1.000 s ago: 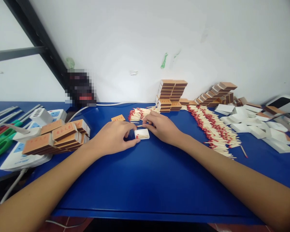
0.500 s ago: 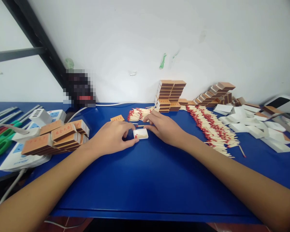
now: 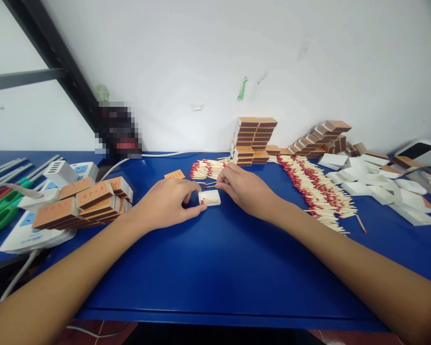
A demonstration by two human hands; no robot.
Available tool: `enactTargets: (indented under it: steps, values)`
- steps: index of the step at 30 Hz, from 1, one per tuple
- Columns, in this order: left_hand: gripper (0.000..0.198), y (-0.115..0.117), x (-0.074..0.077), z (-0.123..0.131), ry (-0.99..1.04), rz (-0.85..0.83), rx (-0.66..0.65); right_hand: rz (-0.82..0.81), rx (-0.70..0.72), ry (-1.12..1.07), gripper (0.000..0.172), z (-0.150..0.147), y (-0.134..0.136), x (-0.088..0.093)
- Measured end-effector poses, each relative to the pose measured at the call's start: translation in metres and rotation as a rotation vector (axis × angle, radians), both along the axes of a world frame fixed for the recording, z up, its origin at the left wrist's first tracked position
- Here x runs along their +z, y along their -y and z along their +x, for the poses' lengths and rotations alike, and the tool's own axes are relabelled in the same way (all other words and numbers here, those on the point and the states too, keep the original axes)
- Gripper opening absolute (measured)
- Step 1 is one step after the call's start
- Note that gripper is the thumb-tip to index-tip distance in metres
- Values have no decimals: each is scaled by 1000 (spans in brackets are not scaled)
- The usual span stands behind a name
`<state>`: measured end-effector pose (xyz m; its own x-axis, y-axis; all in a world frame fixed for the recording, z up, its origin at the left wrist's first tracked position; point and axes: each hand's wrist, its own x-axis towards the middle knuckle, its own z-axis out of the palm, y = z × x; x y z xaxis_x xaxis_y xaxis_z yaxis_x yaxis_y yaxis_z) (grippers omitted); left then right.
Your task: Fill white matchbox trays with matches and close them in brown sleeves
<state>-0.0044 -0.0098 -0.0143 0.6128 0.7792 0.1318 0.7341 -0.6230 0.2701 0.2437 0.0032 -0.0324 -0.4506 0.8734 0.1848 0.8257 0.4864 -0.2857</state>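
A small white matchbox tray [image 3: 215, 196] lies on the blue table, with a few red-tipped matches inside. My left hand [image 3: 165, 203] grips the tray's left end between thumb and fingers. Just beyond the tray, a match [image 3: 210, 185] points left from the pinched fingertips of my right hand [image 3: 244, 189]. Another match lies close by it on the table. A small heap of matches [image 3: 205, 169] sits behind my hands. To its left rests a flat orange matchbox cover [image 3: 175, 174].
Matchboxes stand stacked [image 3: 255, 139] against the wall. Long rows of matches [image 3: 316, 191] and a scatter of white trays [image 3: 373, 179] are on the right. At left, matchboxes [image 3: 89, 201] pile beside a power strip [image 3: 25, 239] and green-handled scissors [image 3: 3, 213].
The fingers of my right hand have closed on a match behind the tray and shifted slightly right. My left hand keeps its place on the tray.
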Motion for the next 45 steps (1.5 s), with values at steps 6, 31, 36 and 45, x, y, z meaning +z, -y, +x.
enactTargets:
  steps: [6,31,36,45]
  values:
    - [30,-2,-1,-2,5,-6,5,20,28,42,21,-2,-5,-8]
    - [29,-1,0,-1,-5,-8,6,107,76,111,13,-9,21,-4]
    - [29,-2,1,0,-7,-14,10,166,82,118,13,-10,21,-6]
    - [30,-1,0,-1,-10,-10,14,147,52,106,13,-9,24,-6]
